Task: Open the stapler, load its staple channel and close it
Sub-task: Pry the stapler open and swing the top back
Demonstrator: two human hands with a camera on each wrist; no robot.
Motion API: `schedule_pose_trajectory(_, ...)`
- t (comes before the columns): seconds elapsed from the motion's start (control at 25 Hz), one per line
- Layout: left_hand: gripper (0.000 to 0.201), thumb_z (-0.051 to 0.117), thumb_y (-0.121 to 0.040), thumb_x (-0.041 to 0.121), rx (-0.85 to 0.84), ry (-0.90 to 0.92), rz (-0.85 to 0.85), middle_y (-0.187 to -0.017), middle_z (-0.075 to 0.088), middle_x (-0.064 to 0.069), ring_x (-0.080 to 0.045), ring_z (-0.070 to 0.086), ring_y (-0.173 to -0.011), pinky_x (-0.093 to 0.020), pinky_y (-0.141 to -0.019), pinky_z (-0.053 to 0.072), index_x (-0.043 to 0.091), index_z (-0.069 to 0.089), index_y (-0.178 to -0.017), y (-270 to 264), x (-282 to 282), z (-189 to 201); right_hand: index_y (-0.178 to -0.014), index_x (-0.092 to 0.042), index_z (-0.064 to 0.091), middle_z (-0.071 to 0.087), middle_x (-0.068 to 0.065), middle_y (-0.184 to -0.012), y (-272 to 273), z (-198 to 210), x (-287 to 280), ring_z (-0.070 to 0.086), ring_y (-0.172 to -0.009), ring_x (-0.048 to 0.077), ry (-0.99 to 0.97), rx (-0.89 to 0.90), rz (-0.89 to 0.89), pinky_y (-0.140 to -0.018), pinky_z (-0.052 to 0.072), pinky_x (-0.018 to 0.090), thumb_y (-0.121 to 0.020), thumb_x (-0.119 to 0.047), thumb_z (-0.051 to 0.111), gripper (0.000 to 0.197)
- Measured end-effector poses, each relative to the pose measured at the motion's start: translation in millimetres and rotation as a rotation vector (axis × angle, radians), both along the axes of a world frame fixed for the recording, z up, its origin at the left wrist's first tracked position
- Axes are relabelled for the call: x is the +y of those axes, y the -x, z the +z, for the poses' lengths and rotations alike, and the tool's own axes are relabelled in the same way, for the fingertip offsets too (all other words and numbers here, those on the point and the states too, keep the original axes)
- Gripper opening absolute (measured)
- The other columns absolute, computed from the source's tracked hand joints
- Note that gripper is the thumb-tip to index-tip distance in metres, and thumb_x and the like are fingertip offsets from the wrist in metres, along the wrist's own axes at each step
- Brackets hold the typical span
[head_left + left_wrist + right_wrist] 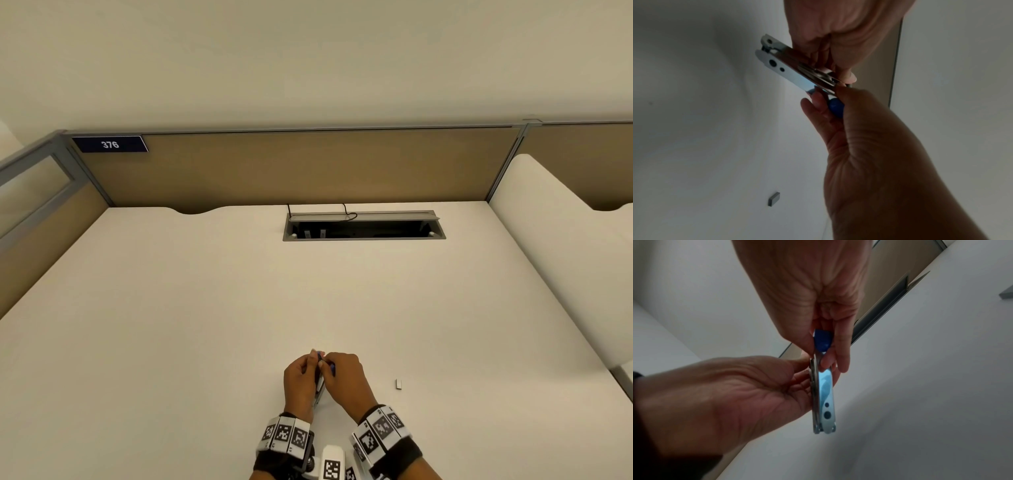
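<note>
A small metal stapler [320,386] with a blue plastic end is held above the white desk [205,308], between both hands. My left hand [299,380] pinches the blue end [835,105] between thumb and fingers. My right hand [346,377] grips the shiny metal body [785,71] from the other side. In the right wrist view the stapler [825,394] hangs hinge end down, its metal parts lying close together. How far it is opened is hidden by the fingers. A short strip of staples [398,384] lies on the desk to the right of the hands.
An open grey cable hatch [363,226] with a black cord sits at the back of the desk. A tan partition [308,168] with a number plate [109,144] closes off the far edge. Another white desk surface [565,240] adjoins on the right.
</note>
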State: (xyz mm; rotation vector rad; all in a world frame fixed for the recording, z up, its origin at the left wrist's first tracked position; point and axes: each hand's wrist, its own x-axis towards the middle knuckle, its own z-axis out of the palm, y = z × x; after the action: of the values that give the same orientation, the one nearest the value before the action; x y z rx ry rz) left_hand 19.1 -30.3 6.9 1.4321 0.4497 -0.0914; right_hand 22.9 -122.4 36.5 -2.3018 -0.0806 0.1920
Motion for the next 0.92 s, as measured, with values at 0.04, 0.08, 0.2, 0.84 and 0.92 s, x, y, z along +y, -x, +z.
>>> schedule_pose_trajectory(0.04,0.031,0.047,-0.091,0.022,-0.005,0.008,-0.001,-0.092,0.07,-0.026,-0.032,0.066,-0.086,-0.044,-0.084,0.053,0.002,0.07,-0.086,0,0,1,-0.065,-0.016,0.049,0.037,-0.014,-0.051,0,0,0,0.037,-0.045,0.004,0.001,-0.001,0.002,-0.045,0.034,0.011,-0.091,-0.016,0.047,0.026)
schedule_pose_trajectory(0.08,0.031,0.047,-0.091,0.022,-0.004,0.022,-0.002,-0.089,0.07,-0.024,-0.031,0.065,-0.083,-0.041,-0.079,0.054,0.002,0.07,-0.084,0,0,3,-0.065,-0.016,0.048,0.037,-0.014,-0.05,-1,0,0,0.037,-0.045,0.004,0.009,0.0,0.007,-0.044,0.033,0.012,-0.091,-0.016,0.047,0.026)
schedule_pose_trajectory(0.2,0.032,0.046,-0.091,0.022,0.004,0.058,-0.012,-0.077,0.069,-0.017,-0.025,0.063,-0.073,-0.026,-0.061,0.055,0.006,0.07,-0.076,1,-1,5,-0.064,-0.014,0.048,0.037,-0.013,-0.05,-1,1,1,0.037,-0.045,0.005,0.029,0.011,0.011,-0.043,0.031,0.014,-0.09,-0.016,0.046,0.027)
schedule_pose_trajectory(0.84,0.025,0.049,-0.09,0.022,0.021,-0.03,-0.055,-0.089,0.072,-0.018,-0.028,0.066,-0.088,-0.042,-0.085,0.053,0.015,0.071,-0.079,4,1,1,-0.061,-0.018,0.045,0.037,-0.016,-0.05,3,2,-2,0.038,-0.045,0.004,0.007,0.008,0.027,-0.049,0.037,0.009,-0.092,-0.015,0.047,0.031)
schedule_pose_trajectory(0.92,0.026,0.05,-0.09,0.021,0.023,-0.014,-0.034,-0.084,0.072,-0.014,-0.026,0.066,-0.084,-0.04,-0.083,0.053,0.016,0.071,-0.076,4,1,4,-0.064,-0.016,0.047,0.037,-0.016,-0.05,2,-1,-2,0.037,-0.044,0.004,0.009,0.001,0.026,-0.048,0.035,0.009,-0.091,-0.016,0.047,0.028)
